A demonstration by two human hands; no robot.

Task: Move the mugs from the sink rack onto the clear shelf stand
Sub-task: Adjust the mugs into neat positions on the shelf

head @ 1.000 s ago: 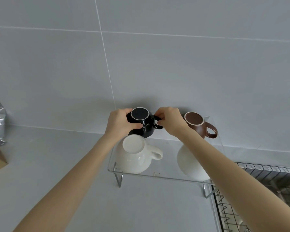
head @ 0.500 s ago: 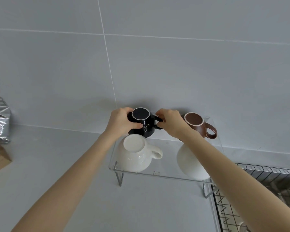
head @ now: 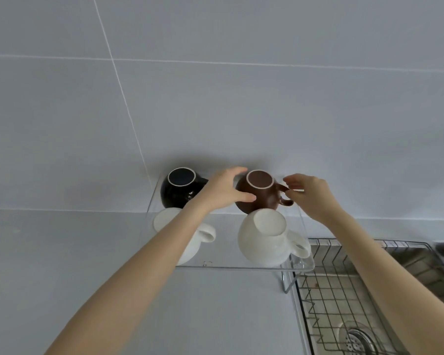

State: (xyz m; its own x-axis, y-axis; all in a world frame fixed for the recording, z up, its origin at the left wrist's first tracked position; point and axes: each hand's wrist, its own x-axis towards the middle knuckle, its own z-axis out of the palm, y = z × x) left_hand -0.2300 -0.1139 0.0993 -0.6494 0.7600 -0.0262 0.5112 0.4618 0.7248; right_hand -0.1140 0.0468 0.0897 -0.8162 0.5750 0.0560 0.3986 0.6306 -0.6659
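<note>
Wall: pale grey tiles with thin grout lines, rising right behind the two hands.
Counter: plain grey surface below and to the left of the hands.
Sink rack: black wire grid over the steel sink, below the right forearm; no mug can be made out on the visible part of it.
Sink drain: round metal strainer under the wire grid, well below the right hand.
Clear shelf stand: transparent platform on thin metal legs, directly under both hands, carrying four upside-down mugs in two rows.
Right white mug: just below the grip, front row, handle pointing toward the rack.
Left white mug: front row, partly hidden beneath the left forearm, handle to the right.
Black mug: back row by the wall, just left of the left hand, not held.
Brown mug: back row, between the two hands, base up with a pale ring.
Left hand: fingers and thumb wrapped against the brown mug's left side, in contact with it.
Right hand: fingertips pinched at the brown mug's handle on its right side; whether they actually clamp it, I cannot tell.
</note>
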